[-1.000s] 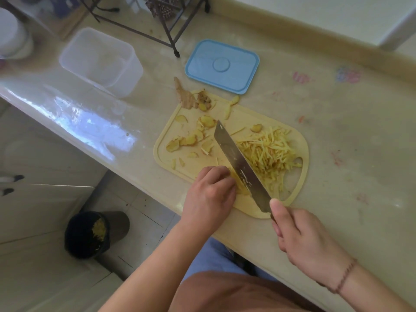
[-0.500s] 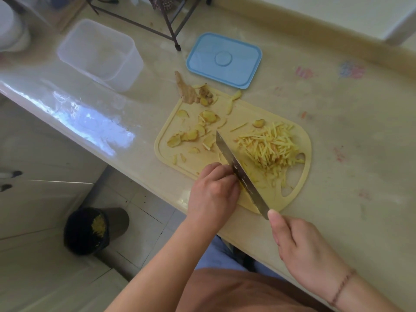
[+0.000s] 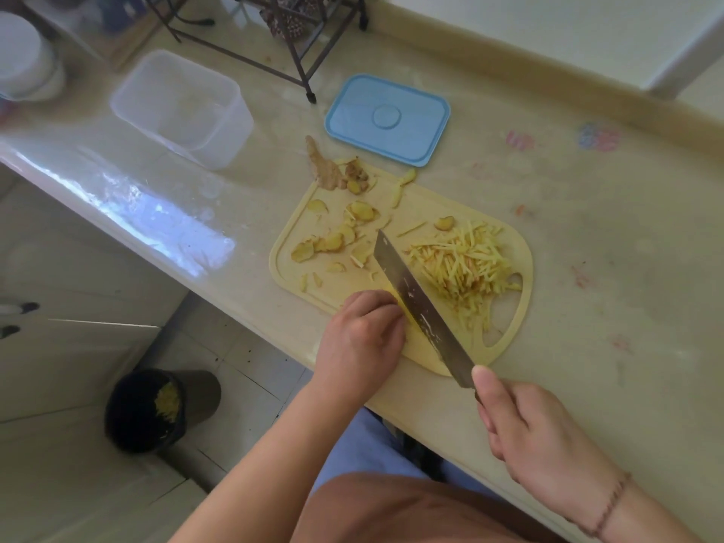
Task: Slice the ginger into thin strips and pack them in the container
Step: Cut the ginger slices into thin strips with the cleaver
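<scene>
Nearest, the right hand (image 3: pixel 536 433) is wrapped tight around the handle of a knife (image 3: pixel 421 307), thumb laid along the blade's spine, while the left hand (image 3: pixel 362 339) curls its fingers down on a piece of ginger (image 3: pixel 397 303) pressed to the board (image 3: pixel 521 276), just beside the blade. Beyond the knife lies a heap of strips (image 3: pixel 466 264), with peeled slices (image 3: pixel 333 241) to its left. Farther back on the counter (image 3: pixel 587 229) sit a blue lid (image 3: pixel 388 119) and the clear container (image 3: pixel 182 107), apart from the board.
</scene>
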`<action>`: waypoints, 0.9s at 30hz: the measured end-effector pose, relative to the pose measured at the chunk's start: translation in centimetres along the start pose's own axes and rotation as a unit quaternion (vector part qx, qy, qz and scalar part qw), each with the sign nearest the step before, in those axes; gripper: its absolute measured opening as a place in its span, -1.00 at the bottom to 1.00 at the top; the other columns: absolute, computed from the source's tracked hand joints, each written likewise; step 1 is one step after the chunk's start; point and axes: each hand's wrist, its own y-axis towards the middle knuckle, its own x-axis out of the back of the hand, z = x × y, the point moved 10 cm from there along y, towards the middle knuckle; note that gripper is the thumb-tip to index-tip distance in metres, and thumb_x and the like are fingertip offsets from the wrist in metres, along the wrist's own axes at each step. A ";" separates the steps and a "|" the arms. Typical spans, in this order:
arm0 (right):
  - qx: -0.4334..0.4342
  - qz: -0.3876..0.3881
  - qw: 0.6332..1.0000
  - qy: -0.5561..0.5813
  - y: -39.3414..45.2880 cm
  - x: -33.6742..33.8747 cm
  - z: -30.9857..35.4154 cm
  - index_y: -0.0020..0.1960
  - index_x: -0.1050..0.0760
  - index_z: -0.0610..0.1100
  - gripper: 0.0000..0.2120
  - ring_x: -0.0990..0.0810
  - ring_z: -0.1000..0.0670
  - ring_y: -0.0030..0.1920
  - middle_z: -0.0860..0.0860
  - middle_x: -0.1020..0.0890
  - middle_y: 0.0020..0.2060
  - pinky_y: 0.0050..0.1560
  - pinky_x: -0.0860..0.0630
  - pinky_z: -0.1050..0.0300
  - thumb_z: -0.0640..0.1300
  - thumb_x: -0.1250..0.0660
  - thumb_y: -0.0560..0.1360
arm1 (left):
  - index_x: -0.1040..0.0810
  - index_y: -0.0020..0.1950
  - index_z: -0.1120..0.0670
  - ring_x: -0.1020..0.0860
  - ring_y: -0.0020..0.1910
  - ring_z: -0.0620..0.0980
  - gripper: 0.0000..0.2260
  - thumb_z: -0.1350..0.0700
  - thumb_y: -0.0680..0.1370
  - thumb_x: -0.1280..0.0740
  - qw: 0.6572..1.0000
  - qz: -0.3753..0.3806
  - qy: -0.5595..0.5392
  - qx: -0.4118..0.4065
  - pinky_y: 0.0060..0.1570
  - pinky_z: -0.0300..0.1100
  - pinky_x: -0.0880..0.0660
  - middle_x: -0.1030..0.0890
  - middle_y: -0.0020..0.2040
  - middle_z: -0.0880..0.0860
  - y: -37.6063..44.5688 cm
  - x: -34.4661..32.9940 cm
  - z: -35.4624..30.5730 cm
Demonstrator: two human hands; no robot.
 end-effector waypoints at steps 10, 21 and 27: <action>0.014 -0.032 0.999 -0.040 -0.4 -0.3 -0.5 -0.45 -0.29 -0.14 -0.28 -0.46 0.06 -0.47 0.08 -0.51 -0.52 -0.40 -0.35 0.20 0.45 0.21 0.41 | -0.69 -0.04 0.19 -0.60 -0.02 0.07 -0.84 0.19 0.52 -0.32 0.999 0.031 0.038 -0.018 -0.03 -0.19 -0.53 -0.65 0.00 0.07 -0.1 -1.0 -0.6; -0.002 -0.004 1.000 0.001 2.0 -0.6 1.5 -0.44 -0.26 -0.10 -0.40 -0.33 0.11 -0.59 0.05 -0.38 -0.64 -0.43 -0.28 0.16 0.37 0.12 0.43 | -0.70 -0.06 0.18 -0.61 -0.02 0.08 -0.83 0.19 0.54 -0.31 0.997 0.040 0.019 -0.065 0.03 -0.15 -0.53 -0.68 0.01 0.06 0.2 -0.9 -0.7; -0.013 -0.021 1.000 0.000 -0.2 0.0 -0.2 -0.42 -0.29 -0.14 -0.40 -0.30 0.10 -0.56 0.00 -0.37 -0.60 -0.39 -0.30 0.10 0.35 0.08 0.43 | -0.70 -0.04 0.21 -0.61 -0.03 0.03 -0.91 0.28 0.47 -0.46 0.999 0.012 -0.014 -0.046 0.02 -0.20 -0.54 -0.68 -0.03 0.09 0.0 0.0 0.5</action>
